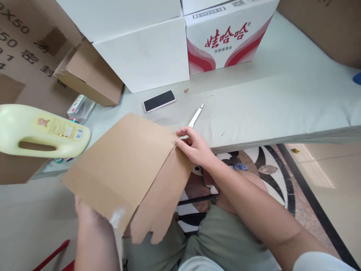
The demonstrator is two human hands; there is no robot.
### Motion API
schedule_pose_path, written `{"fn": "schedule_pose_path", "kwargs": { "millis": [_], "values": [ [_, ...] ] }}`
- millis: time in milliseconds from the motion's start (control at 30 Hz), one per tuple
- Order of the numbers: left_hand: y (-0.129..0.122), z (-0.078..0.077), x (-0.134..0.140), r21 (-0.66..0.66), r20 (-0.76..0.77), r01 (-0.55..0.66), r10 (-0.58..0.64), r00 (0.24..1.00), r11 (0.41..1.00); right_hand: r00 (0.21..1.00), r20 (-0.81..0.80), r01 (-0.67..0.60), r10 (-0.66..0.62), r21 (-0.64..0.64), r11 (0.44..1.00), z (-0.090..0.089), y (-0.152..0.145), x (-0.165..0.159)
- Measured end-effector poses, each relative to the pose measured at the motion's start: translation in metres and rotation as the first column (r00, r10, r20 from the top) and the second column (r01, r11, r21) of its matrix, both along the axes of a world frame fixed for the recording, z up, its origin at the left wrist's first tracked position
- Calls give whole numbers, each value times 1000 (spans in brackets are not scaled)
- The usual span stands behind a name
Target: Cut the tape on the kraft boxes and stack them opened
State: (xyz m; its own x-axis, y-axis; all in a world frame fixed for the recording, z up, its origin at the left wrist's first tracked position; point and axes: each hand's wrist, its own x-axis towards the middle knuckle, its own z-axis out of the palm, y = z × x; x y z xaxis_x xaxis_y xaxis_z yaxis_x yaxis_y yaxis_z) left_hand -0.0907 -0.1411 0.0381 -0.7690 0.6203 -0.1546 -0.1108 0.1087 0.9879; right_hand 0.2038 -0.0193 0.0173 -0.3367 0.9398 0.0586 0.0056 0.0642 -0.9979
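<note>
A brown cardboard box (121, 162) is tilted over my lap and the table's front edge, its notched side flap (160, 195) hanging toward my legs. My left hand (86, 209) holds the box from below at its near left side, with the fingers hidden behind the cardboard. At the far right corner, my right hand (194, 146) pinches the edge between thumb and fingers. Just beyond that hand lies a white utility knife (196, 115) on the table. A smartphone (159, 101) with a dark screen rests behind the box.
White cartons (146, 56), one with red print (229, 41), stand at the back of the table (282, 98). On the left are a pale yellow jug (64, 131), another small cardboard box (93, 73) and a large printed carton (17, 49). A patterned floor (270, 169) shows below.
</note>
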Motion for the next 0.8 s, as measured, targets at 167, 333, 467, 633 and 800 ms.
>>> {"fn": "schedule_pose_path", "kwargs": {
  "millis": [167,333,467,633,800],
  "values": [
    [20,23,29,156,103,-214,199,974,964,982,148,101,-116,108,989,3,4,5],
    [17,28,32,250,110,-169,145,983,953,996,-86,-56,34,-271,961,-1,10,1],
    [10,28,25,281,53,35,-52,997,959,986,-168,-53,7,-273,960,-3,14,-2],
    [58,39,21,206,191,-130,91,977,970,945,-318,-12,-81,-281,960,0,17,-1],
    [127,33,39,325,287,11,-109,952,946,927,-372,-180,53,-318,931,-2,13,-3]
  ]
}}
